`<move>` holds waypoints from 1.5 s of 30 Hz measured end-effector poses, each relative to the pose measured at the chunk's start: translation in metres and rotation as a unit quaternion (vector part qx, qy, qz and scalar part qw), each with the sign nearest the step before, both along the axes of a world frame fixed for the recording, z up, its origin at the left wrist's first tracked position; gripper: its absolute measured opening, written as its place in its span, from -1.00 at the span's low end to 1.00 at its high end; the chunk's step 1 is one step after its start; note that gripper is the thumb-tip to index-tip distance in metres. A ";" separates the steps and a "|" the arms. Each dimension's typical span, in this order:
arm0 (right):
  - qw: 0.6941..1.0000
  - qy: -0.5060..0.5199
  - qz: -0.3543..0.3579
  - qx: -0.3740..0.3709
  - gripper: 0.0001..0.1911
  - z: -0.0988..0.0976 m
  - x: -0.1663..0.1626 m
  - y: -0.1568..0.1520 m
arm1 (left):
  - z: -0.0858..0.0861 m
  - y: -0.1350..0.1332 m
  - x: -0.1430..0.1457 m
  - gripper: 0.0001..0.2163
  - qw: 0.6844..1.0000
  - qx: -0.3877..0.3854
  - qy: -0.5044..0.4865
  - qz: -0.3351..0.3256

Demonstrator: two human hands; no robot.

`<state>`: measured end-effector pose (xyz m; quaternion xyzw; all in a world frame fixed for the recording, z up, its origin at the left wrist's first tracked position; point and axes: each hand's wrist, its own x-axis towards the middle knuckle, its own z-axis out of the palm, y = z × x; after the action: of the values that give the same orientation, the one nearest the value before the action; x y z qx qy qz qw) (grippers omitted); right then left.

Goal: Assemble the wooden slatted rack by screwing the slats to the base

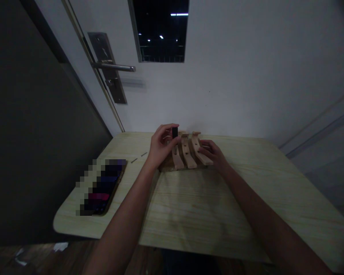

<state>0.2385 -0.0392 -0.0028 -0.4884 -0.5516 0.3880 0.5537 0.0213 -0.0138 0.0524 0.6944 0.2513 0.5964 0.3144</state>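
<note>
In front of me lies a wooden rack with curved hook-like pieces: a left one [177, 162], a middle one [187, 153] and a right one [199, 149], on a darker wooden base [166, 165]. Dark holes show in their faces. My left hand [162, 142] is closed, pinching a small black rectangular piece [174, 132] upright above the left hook; its exact kind cannot be told. My right hand [213, 152] grips the right side of the rack, its fingers against the right hook. Two thin screws lie left of the rack, a nearer screw [134, 160] and a farther screw [144, 154].
A phone [110, 191], partly pixelated, lies at the left of the light wood table [260, 183]. Behind the table stands a white door [232, 76] with a metal handle [114, 67] and a dark window [162, 34]. White scraps [60, 246] lie on the floor.
</note>
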 end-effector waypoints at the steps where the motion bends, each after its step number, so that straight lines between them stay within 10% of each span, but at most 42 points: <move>1: 1.000 -0.002 0.001 -0.001 -0.57 0.000 0.000 0.000 | 0.000 0.000 0.000 -0.69 1.000 0.000 -0.002 0.004; 45: 1.000 -0.012 0.007 0.014 -0.58 -0.003 0.002 0.003 | 0.002 -0.002 0.005 -0.69 1.000 -0.008 -0.028 -0.006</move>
<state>0.2407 -0.0361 -0.0055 -0.4818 -0.5671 0.3781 0.5508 0.0266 -0.0161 0.0544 0.6761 0.2432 0.6119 0.3306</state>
